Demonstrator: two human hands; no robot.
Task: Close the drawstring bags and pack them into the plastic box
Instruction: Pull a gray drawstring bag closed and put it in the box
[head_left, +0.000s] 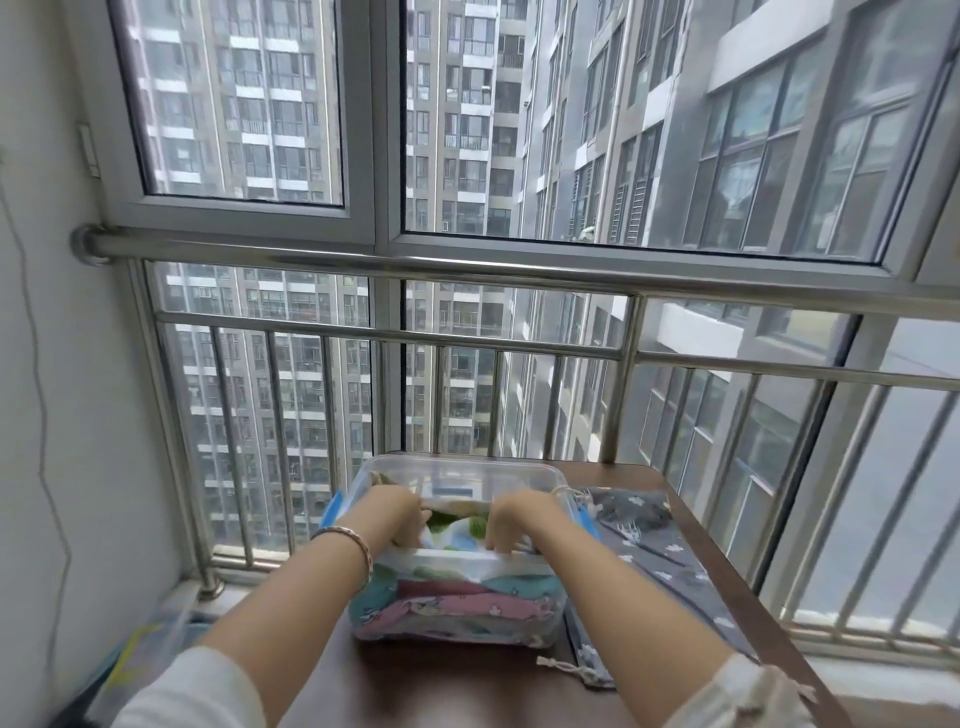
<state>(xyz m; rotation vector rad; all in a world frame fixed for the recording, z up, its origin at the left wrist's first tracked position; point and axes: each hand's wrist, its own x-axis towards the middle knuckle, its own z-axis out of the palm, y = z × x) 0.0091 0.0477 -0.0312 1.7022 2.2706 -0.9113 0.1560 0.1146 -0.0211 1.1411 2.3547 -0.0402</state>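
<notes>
Left hand (396, 512) and right hand (519, 522) are tucking a patterned bag (457, 527) into the plastic box (467, 462), grip unclear; grey bag (652, 522) probably coming next.

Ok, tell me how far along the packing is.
Done: colourful bags lie stacked in the plastic box, visible through its clear wall. In hand: the left hand and right hand are on a green-and-white bag at the top of the box; their grip is hard to read. Left: the grey bag on the table beside the box, not yet packed.
</notes>
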